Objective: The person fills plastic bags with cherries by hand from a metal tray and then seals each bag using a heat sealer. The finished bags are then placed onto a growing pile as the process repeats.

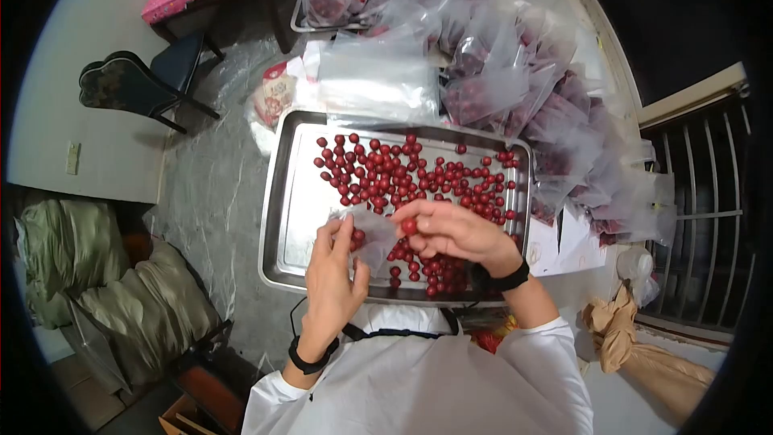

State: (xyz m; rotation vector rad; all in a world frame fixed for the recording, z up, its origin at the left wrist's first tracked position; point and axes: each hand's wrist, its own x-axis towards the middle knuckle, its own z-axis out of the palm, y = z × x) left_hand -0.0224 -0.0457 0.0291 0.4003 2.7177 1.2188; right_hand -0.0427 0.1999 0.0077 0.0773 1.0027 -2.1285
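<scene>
Over the near left part of a metal tray (278, 193), my left hand (332, 278) holds a clear plastic bag (377, 243) with some red fruits inside. My right hand (455, 234) is just right of the bag's mouth, its thumb and fingers pinched on a round red fruit (409, 226). Many loose red fruits (386, 173) lie in the tray, beyond and beneath both hands. Part of the bag is hidden by the left fingers.
A stack of flat clear bags (374, 76) lies beyond the tray. Filled bags (491, 93) are heaped behind and to the right. A chair (133, 84) stands at the left, with green sacks (145, 298) nearer.
</scene>
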